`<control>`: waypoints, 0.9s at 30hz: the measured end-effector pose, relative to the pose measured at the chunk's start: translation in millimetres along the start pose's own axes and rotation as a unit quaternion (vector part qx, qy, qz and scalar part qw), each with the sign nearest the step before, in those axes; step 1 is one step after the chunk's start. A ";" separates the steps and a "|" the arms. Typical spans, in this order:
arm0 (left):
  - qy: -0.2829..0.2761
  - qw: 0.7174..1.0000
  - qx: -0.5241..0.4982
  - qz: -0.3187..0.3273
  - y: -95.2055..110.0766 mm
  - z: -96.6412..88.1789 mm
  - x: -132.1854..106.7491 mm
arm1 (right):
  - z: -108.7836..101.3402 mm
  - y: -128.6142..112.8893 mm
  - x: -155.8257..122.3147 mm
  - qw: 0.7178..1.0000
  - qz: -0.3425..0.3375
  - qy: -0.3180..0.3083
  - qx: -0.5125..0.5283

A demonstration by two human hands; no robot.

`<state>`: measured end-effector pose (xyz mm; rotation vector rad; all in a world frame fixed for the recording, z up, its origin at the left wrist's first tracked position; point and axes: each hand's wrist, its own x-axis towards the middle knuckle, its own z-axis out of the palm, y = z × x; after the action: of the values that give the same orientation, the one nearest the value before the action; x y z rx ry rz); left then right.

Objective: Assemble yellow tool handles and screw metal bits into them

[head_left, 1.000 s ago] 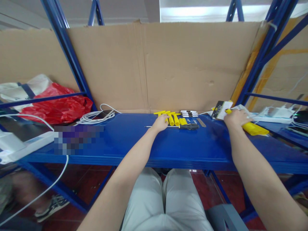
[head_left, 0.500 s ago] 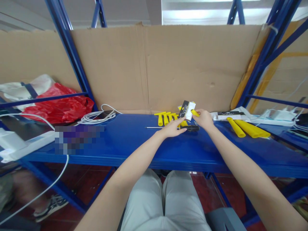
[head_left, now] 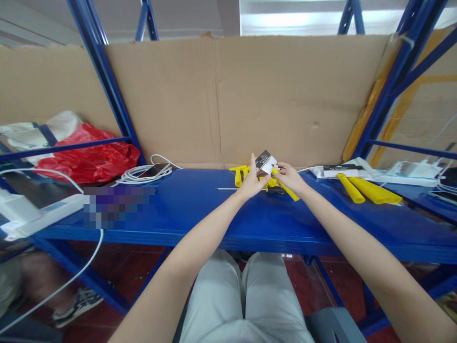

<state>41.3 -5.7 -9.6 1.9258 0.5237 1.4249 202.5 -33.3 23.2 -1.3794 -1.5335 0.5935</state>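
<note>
A small black-and-white card (head_left: 266,162) is tilted up between my hands, above the back of the blue table. My left hand (head_left: 251,183) is at its lower left, index finger pointing up and thumb across the lower edge; the other fingers are partly hidden. In my right hand (head_left: 292,180) is a yellow tube-like piece (head_left: 288,188), slanting from the card down to the right. Behind and below the hands are several yellow T-shaped pieces (head_left: 237,175), partly covered. A screwdriver (head_left: 227,189) lies there with its shaft to the left and its handle mostly hidden.
On the right lie larger yellow tapered tubes (head_left: 371,190) beside a white packet with a black label (head_left: 341,170). Leftward are a coiled white cable (head_left: 137,175), a red plastic bag (head_left: 89,152) and a power strip (head_left: 46,216). A cardboard panel (head_left: 250,100) stands behind the table.
The card has shifted left and turned. My left index finger has risen beside it. The yellow piece in my right hand now shows at greater length, pointing down to the right.
</note>
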 end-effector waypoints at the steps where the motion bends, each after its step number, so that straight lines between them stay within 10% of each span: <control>1: 0.006 1.000 -0.014 0.002 0.3 0.5 0.9 | 0.4 -1.3 -0.5 1.000 -0.002 0.000 0.016; 15: 0.005 0.988 0.133 -0.074 18.6 -5.0 -2.0 | 4.5 6.1 -4.1 0.997 -0.040 -0.055 0.044; 27: 0.078 0.977 -0.030 -0.194 23.8 -3.3 5.1 | 3.6 -3.0 -8.5 0.982 0.010 -0.090 0.167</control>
<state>38.2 -17.8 11.5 1.5650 0.8685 1.3200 197.1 -41.1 21.4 -1.1077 -1.4804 0.9623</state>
